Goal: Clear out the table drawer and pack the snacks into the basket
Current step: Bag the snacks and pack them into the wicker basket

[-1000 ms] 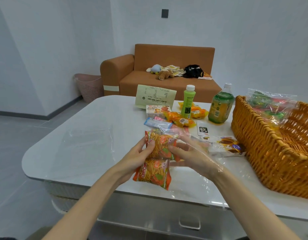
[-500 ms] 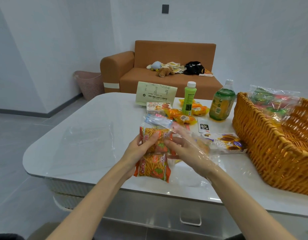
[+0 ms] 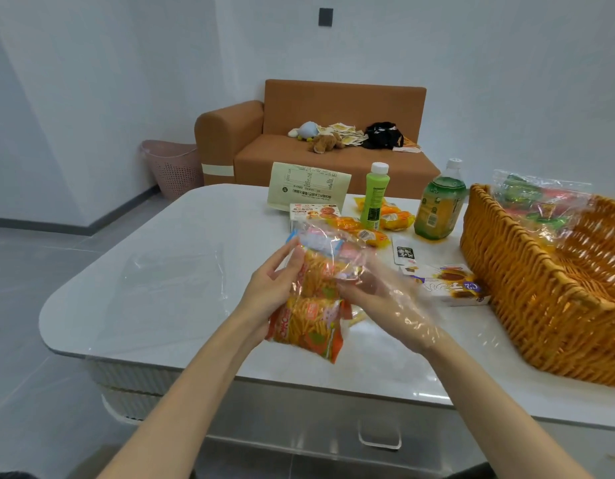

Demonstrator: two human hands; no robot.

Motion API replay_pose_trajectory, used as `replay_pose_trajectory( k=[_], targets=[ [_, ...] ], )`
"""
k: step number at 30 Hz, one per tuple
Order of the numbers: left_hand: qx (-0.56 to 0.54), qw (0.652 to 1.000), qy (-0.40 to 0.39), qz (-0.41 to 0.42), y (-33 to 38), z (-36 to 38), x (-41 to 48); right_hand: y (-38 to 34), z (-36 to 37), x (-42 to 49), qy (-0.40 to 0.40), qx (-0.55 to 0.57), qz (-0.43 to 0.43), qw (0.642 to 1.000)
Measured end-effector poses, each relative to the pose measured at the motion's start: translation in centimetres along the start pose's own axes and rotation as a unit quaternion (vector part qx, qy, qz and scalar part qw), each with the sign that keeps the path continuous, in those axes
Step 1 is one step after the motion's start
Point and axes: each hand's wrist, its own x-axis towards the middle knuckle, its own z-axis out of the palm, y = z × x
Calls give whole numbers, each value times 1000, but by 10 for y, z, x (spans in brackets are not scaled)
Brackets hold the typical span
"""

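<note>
Left hand grips the left edge of the strip of orange snack packets, held upright over the tabletop and apart from the basket. The right hand lies under a clear plastic bag, too veiled to tell whether it pinches. The left hand should probably steady the strip while the right draws the film over evenly; since half a second ago, the film has crept higher over the top packet.
</note>
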Motion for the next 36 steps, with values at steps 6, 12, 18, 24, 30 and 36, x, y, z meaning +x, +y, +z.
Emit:
replay_pose_trajectory(
  k=[6, 12, 18, 24, 30, 36],
  targets=[
    [-8, 998, 55, 8, -8, -2, 3, 3, 12, -5, -95, -28, 80, 992],
    [-19, 991, 128, 39, -13, -1, 4, -5, 9, 1, -133, -51, 121, 982],
    [96, 975, 163, 116, -17, -6, 7, 2, 24, -6, -151, -46, 138, 978],
    [124, 968, 180, 121, -15, -32, 16, -3, -11, -8, -141, -58, 121, 981],
    [144, 965, 189, 112, -12, -57, 20, 17, -60, -1, 42, -213, 184, 959],
    [135, 973, 167, 80, -15, -63, 16, 52, -66, 22, 201, -318, 216, 901]
  ],
)
